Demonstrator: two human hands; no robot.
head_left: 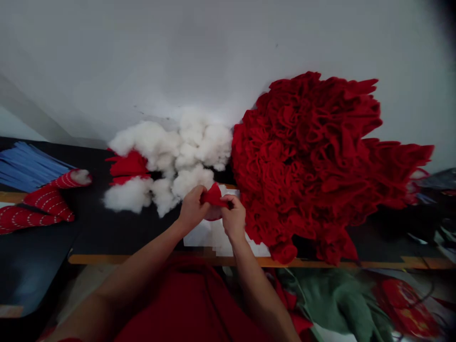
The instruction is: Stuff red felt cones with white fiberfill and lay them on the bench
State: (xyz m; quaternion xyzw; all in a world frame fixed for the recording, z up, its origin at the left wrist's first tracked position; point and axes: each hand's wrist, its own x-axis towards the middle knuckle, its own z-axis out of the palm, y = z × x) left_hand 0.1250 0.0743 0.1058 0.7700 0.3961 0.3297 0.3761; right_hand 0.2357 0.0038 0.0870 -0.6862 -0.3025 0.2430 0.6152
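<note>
A small red fabric piece (pixel 213 195) is stretched between my two hands, above white paper sheets (pixel 199 236) near the table's front edge. My left hand (pixel 193 207) pinches its left side. On the other side my right hand (pixel 234 216) grips it between thumb and fingers. Just beyond my hands lies a heap of white fluffy stuffing (pixel 194 147). Close to my right hand rises a big pile of red fabric pieces (pixel 302 161). Whether anything is inside the held piece cannot be seen.
Some red pieces (pixel 130 165) lie among the stuffing on the left. Farther left are red stuffed shapes with white dashed lines (pixel 48 202) and a bundle of blue strips (pixel 30 166). A wall (pixel 142 61) stands behind the black table (pixel 103 237). Green cloth (pixel 338 299) sits below the edge.
</note>
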